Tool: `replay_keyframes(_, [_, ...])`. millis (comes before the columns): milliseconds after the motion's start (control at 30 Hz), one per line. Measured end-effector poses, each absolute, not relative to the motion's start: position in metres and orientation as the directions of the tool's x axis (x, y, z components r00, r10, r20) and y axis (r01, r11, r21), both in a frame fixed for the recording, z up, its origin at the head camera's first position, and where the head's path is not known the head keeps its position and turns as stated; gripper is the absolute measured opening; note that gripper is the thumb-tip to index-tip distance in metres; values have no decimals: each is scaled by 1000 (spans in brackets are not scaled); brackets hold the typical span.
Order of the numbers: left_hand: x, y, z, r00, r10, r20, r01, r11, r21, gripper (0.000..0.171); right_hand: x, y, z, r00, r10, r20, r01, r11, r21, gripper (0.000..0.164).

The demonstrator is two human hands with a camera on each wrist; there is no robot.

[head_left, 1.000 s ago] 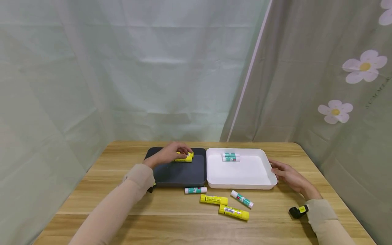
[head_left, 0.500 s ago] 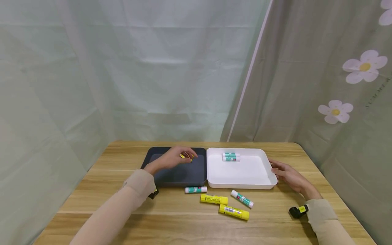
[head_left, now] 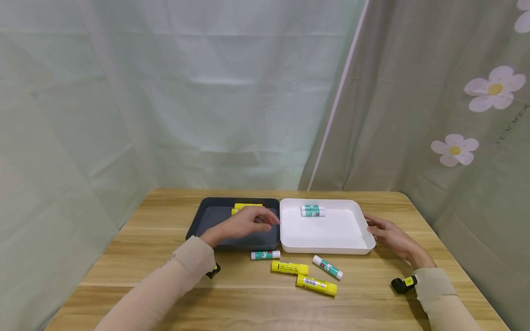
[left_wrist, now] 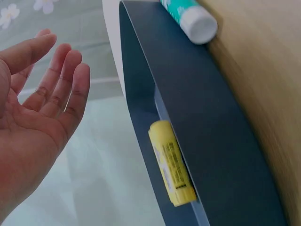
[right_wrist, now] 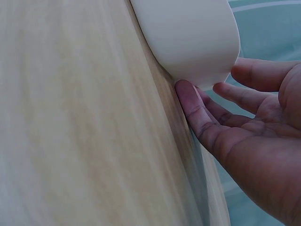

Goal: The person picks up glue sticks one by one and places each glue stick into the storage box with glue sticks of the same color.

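Observation:
My left hand (head_left: pixel 248 221) hovers over the dark tray (head_left: pixel 207 225) with relaxed fingers and nothing in them. Two yellow glue sticks (head_left: pixel 248 205) lie at the back of that tray, partly hidden behind the hand; one yellow glue stick (left_wrist: pixel 173 165) shows in the left wrist view. To the right, the white tray (head_left: pixel 327 241) adjoins the dark one and holds two green-and-white glue sticks (head_left: pixel 313 213) side by side. My right hand (head_left: pixel 391 236) touches the white tray's right side with extended fingertips, as the right wrist view also shows.
Before the trays, on the wooden table (head_left: pixel 232 303), lie a green-and-white glue stick (head_left: pixel 265 255), another angled green-and-white glue stick (head_left: pixel 328 267), a yellow glue stick (head_left: pixel 290 267) and a second yellow glue stick (head_left: pixel 317 285). A curtain (head_left: pixel 232 115) hangs behind the table.
My left hand has let go of the yellow glue stick in the dark tray and moved right and toward the front. The right hand stays at the white tray.

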State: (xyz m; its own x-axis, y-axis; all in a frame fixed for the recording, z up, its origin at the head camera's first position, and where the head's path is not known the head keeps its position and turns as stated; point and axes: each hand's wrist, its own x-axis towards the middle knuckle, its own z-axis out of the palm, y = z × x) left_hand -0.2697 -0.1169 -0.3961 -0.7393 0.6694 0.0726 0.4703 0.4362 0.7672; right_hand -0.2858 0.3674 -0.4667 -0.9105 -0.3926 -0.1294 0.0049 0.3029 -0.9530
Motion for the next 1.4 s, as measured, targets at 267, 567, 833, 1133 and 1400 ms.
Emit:
replay_keyframes(267, [-254,-103,-397,-694,714,96,520,404,752,23,-286,367,-466,-911,-390,-137,9,311,-950,69])
replay_keyframes(567, [-239,-96,-406,-673,736,72,508,390,768,26,-286,366,-466,-913,-383,-138,7,323,-946,70])
replay_keyframes(833, [-229,-93,-416,-659,749,63,513,387,766,27,-286,366,-465,-915,-377,-144,10,334,-942,71])
replay_keyframes(1133, [-224,-92,-427,-663,748,35,512,418,751,28,-288,367,-467,-918,-367,-152,15,350,-936,71])
replay_keyframes(1400, [-219,-85,-436,-658,752,30,536,441,720,27,-287,367,-467,-918,-369,-145,11,341,-940,71])
